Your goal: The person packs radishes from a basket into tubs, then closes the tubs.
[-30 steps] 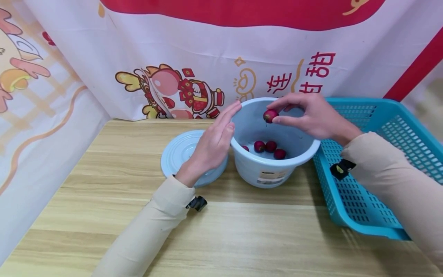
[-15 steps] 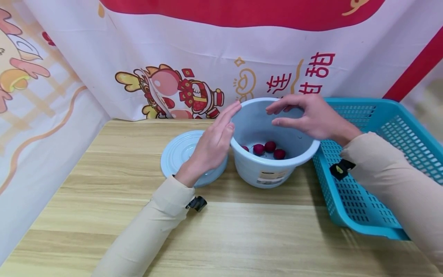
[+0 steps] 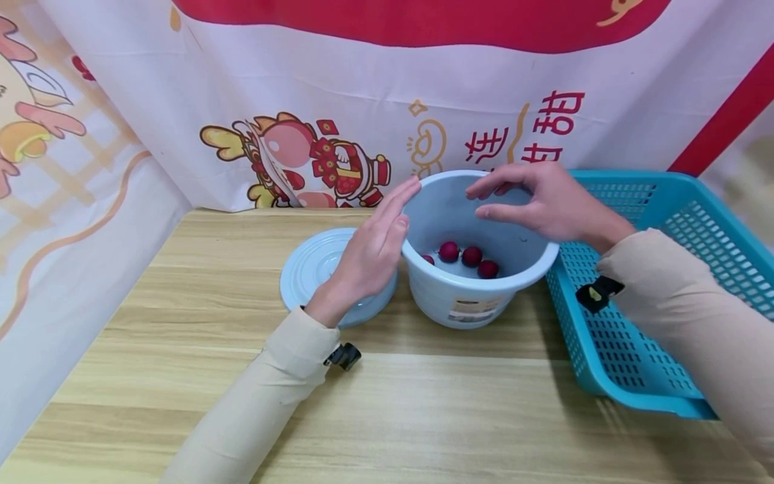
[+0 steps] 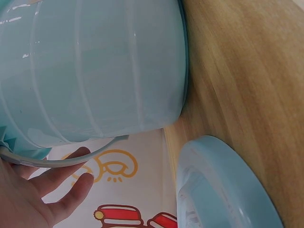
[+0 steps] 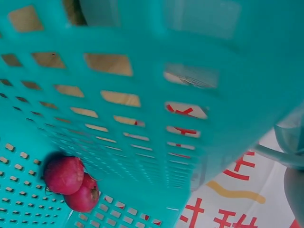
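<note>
A light blue bucket stands upright on the table, with several red radishes on its bottom. My left hand rests against the bucket's left rim with fingers fairly straight. In the left wrist view, the bucket's handle hangs in front of that hand's fingers. Over the right part of the bucket's mouth hovers my right hand, thumb and fingers apart, holding nothing. Two more radishes lie in the turquoise basket, seen in the right wrist view.
The turquoise basket stands close to the bucket's right side, under my right forearm. A round light blue lid lies left of the bucket, partly beneath my left hand. Behind the wooden table hangs a printed cloth.
The radish pinched in my right hand was let go and dropped into the bucket. One radish at the bottom has rolled slightly. Both hands have stayed in place.
</note>
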Available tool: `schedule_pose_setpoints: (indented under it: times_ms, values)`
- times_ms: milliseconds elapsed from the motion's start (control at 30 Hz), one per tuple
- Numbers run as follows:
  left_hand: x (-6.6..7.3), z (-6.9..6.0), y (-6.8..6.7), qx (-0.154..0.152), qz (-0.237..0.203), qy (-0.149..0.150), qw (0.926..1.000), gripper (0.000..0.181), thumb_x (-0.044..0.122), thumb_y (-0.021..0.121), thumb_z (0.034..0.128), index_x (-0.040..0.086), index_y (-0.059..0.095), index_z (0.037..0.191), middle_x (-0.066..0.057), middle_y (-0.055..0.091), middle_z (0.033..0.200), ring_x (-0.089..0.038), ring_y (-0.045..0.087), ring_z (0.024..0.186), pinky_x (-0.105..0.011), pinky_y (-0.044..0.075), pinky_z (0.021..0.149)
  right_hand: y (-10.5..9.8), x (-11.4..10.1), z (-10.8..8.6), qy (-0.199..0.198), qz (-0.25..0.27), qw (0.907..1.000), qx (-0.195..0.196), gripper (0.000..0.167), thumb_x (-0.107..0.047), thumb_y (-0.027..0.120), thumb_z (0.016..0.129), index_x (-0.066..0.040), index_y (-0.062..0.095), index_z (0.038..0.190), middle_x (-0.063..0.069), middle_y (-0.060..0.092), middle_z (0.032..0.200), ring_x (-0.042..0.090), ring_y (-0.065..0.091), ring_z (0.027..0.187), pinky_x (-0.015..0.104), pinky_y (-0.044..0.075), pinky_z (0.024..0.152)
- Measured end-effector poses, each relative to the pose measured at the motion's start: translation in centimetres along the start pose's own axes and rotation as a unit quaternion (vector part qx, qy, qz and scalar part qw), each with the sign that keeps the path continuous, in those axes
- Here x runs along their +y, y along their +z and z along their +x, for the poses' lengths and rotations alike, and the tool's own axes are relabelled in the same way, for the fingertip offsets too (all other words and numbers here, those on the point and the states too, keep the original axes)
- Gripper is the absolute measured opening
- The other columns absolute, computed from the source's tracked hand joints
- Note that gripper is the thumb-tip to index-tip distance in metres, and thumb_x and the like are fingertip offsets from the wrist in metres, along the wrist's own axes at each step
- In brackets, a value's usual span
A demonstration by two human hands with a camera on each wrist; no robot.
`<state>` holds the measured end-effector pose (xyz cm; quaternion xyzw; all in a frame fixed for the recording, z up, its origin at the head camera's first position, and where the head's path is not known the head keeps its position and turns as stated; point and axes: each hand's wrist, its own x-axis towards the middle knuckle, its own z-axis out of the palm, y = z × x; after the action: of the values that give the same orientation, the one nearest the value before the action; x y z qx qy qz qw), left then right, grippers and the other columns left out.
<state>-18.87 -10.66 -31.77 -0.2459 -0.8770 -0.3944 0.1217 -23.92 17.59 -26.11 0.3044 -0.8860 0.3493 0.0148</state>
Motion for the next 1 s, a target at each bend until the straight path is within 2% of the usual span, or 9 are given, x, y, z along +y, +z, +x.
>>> schedule_pose_setpoints:
  times_ms: [200, 467, 667, 833, 1000]
  values:
    - [0.2, 0.1, 0.1, -0.002, -0.001, -0.002, 1.0000, 0.058, 0.026, 0.028, 0.1111, 0.015, 0.033, 0.167, 0.002, 0.027, 0.177, -0.016, 0.028, 0.163, -0.046, 0.034, 0.131, -1.0, -0.1, -0.3, 0.022, 0.013, 0.9997, 0.004, 0.040, -0.026, 0.084, 0.091, -0.023, 0.076, 0.130, 0.003, 0.075, 0.131, 0.019, 0.067, 0.116, 0.012, 0.055, 0.085]
    - [0.1, 0.0, 0.1, -0.002, -0.003, -0.007, 1.0000, 0.057, 0.026, 0.029, 0.1116, 0.016, 0.032, 0.168, 0.004, 0.027, 0.177, -0.017, 0.030, 0.163, -0.047, 0.035, 0.130, -2.8, 0.7, -1.3, 0.038, 0.027, 0.9981, 0.040, 0.043, -0.027, 0.083, 0.092, -0.024, 0.074, 0.134, 0.000, 0.074, 0.131, 0.009, 0.070, 0.109, 0.013, 0.059, 0.081]
    - [0.0, 0.1, 0.1, -0.001, -0.006, -0.004, 1.0000, 0.057, 0.026, 0.029, 0.1117, 0.016, 0.033, 0.168, 0.003, 0.027, 0.177, -0.016, 0.030, 0.163, -0.047, 0.035, 0.131, -4.4, 2.9, -2.5, 0.058, 0.043, 0.9952, 0.066, 0.047, -0.027, 0.081, 0.094, -0.022, 0.071, 0.139, -0.007, 0.073, 0.132, 0.009, 0.068, 0.115, 0.011, 0.059, 0.083]
    - [0.0, 0.2, 0.1, 0.000, -0.006, -0.004, 1.0000, 0.057, 0.027, 0.028, 0.1115, 0.016, 0.033, 0.168, 0.002, 0.028, 0.177, -0.016, 0.030, 0.163, -0.047, 0.035, 0.131, -5.4, 5.0, -3.4, 0.103, 0.039, 0.9914, 0.071, 0.052, -0.033, 0.081, 0.094, -0.025, 0.068, 0.143, -0.006, 0.070, 0.137, 0.009, 0.063, 0.120, 0.011, 0.059, 0.081]
    - [0.0, 0.1, 0.1, -0.001, -0.008, -0.004, 1.0000, 0.057, 0.026, 0.028, 0.1118, 0.015, 0.033, 0.168, 0.002, 0.027, 0.177, -0.017, 0.030, 0.163, -0.047, 0.034, 0.131, -6.1, 7.1, -4.0, 0.145, 0.043, 0.9863, 0.067, 0.056, -0.036, 0.080, 0.094, -0.024, 0.065, 0.146, -0.007, 0.068, 0.138, 0.007, 0.062, 0.118, 0.014, 0.060, 0.079]
